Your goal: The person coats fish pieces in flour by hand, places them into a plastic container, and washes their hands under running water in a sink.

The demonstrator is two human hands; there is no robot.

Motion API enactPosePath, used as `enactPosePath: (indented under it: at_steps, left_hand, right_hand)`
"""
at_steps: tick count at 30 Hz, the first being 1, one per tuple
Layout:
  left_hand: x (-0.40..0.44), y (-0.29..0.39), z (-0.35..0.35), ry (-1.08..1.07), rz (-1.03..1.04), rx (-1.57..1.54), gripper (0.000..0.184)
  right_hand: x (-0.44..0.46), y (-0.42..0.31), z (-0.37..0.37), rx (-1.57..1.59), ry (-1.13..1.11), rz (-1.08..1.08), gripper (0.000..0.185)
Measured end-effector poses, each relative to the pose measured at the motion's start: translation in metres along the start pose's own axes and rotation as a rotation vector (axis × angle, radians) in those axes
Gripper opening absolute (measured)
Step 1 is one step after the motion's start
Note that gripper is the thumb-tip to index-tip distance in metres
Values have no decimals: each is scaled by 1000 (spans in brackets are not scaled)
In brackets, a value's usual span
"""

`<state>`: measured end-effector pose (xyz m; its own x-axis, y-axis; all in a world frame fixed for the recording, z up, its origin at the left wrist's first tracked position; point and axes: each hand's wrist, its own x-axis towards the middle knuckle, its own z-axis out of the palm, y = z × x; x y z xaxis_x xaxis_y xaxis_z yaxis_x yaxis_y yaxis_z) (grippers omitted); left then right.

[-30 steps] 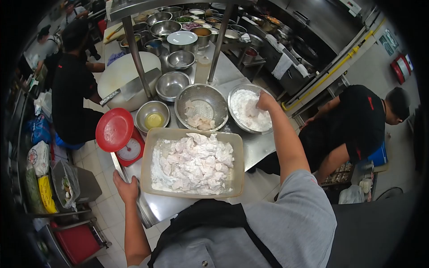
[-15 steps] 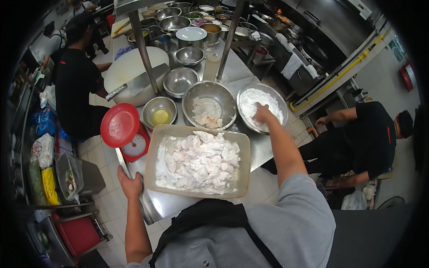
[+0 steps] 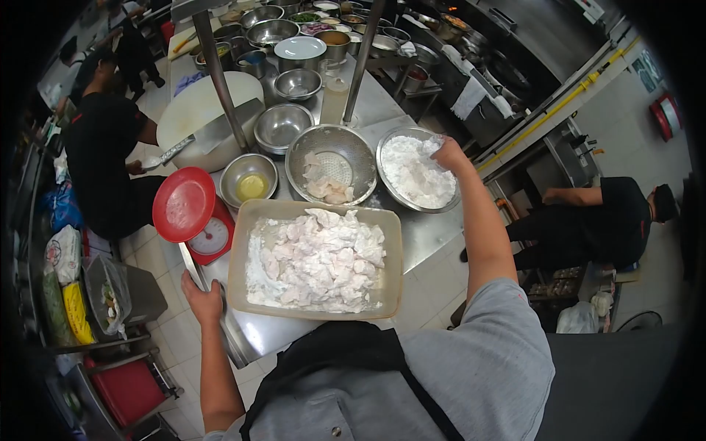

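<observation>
My right hand [image 3: 450,156] is over the right edge of a metal bowl [image 3: 388,189] of white flour [image 3: 416,170]. Its fingers are curled, with white powder at the tips; what lies inside the grip is partly hidden. At the left edge of the metal table [image 3: 268,336], my left hand [image 3: 201,298] grips the rim between thumb and fingers. Between my arms stands a plastic tub [image 3: 315,315] heaped with flour-coated raw meat pieces [image 3: 320,257]. Behind it, a perforated colander [image 3: 351,140] holds a few pale raw pieces [image 3: 329,189].
A red scale [image 3: 212,237] with a red pan [image 3: 184,203] stands left of the tub, near a bowl of yellow liquid [image 3: 252,187]. A cleaver [image 3: 220,134] lies on a round chopping block [image 3: 176,117]. Co-workers stand left [image 3: 103,147] and right [image 3: 581,220].
My right hand has moved from the middle of the flour to the bowl's right edge. My left hand stays at the table edge. The right co-worker has shifted away from the table.
</observation>
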<state>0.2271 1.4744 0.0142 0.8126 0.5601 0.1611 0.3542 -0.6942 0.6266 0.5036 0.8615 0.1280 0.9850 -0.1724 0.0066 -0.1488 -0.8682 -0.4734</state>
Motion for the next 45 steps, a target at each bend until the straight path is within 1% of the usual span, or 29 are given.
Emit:
enactPosePath:
  at_steps: [3, 5, 6, 8, 9, 11, 12, 14, 15, 17, 18, 20, 21, 23, 25, 26, 27, 29, 30, 31, 32, 33, 34, 36, 38, 40, 42, 43, 45]
  left_hand:
    - [0, -2, 3, 12, 25, 41, 75]
    - [-2, -3, 3, 8, 27, 51, 75]
    - [0, -4, 3, 1, 24, 39, 75]
    - [1, -2, 2, -5, 19, 28, 75]
    - [1, 0, 1, -3, 5, 39, 75]
    - [1, 2, 2, 3, -14, 46, 75]
    - [1, 2, 1, 4, -9, 50, 75]
    - [0, 0, 1, 4, -4, 58, 75]
    - [0, 0, 2, 2, -2, 66, 76]
    - [2, 0, 2, -2, 3, 77, 76]
    - [1, 3, 0, -8, -13, 83, 77]
    - [0, 6, 1, -15, -31, 92, 78]
    - [0, 5, 1, -7, -34, 95, 79]
    - [1, 4, 1, 2, -34, 101, 80]
    - [1, 3, 2, 0, -37, 122, 80]
    - [0, 3, 3, -4, -38, 120, 80]
    - [0, 2, 3, -5, -37, 114, 81]
    - [1, 5, 2, -4, -35, 102, 81]
    - [1, 7, 0, -7, -45, 105, 81]
    - [0, 7, 0, -10, -57, 107, 81]
    - [0, 5, 1, -12, -59, 104, 81]
    - [0, 2, 2, -4, -38, 109, 81]
    - [1, 0, 3, 3, -16, 113, 81]
    - [1, -1, 3, -2, -23, 106, 80]
    - [0, 2, 2, -6, -27, 97, 80]
    - [0, 5, -1, -16, -47, 66, 79]
    - [1, 0, 3, -13, -38, 82, 79]
    - [1, -3, 3, -9, -28, 98, 79]
    - [1, -1, 2, -2, -32, 86, 79]
  right_hand:
    - [6, 3, 7, 60, 35, 0, 42]
    - [4, -5, 1, 192, 38, 147, 44]
    - [10, 4, 2, 190, 36, 149, 44]
    - [28, 31, 4, 173, -180, 77, 47]
    - [22, 25, 3, 170, -181, 73, 47]
    - [5, 6, -1, 66, 21, -10, 51]
    - [7, 7, -1, 66, 21, -13, 51]
    - [7, 11, 3, -15, 117, -39, 52]
    - [6, 5, 2, -11, 114, -37, 52]
    - [6, -6, -2, 24, 54, 84, 56]
    - [3, -14, -7, 25, 52, 87, 56]
    - [-2, -27, -14, -111, -357, 166, 70]
    - [-1, -15, 6, -109, -360, 166, 70]
    - [1, 25, 63, -638, -441, -148, 84]
    - [-25, -11, 69, -509, -478, -12, 93]
    - [-36, -33, 54, -453, -404, -32, 79]
    - [-30, -25, 53, -455, -406, -26, 79]
    - [-4, -8, 49, -217, -275, -85, 60]
    - [-4, -12, 35, -161, -203, 55, 45]
    - [6, -2, 29, -166, -203, 54, 45]
    - [16, 9, 19, -79, -195, 83, 44]
    - [17, 8, 11, 8, -186, 112, 43]
    - [15, 8, 7, 4, -184, 113, 43]
    - [8, 0, -2, -17, 31, -9, 44]
    - [-8, -24, -13, 36, 9, 20, 44]
    - [-8, -24, -14, 93, -15, 50, 45]
    - [7, -7, 2, -274, -384, 45, 61]
    - [2, -3, 20, -272, -385, 39, 61]
    - [-26, -1, 61, -569, -244, -21, 80]
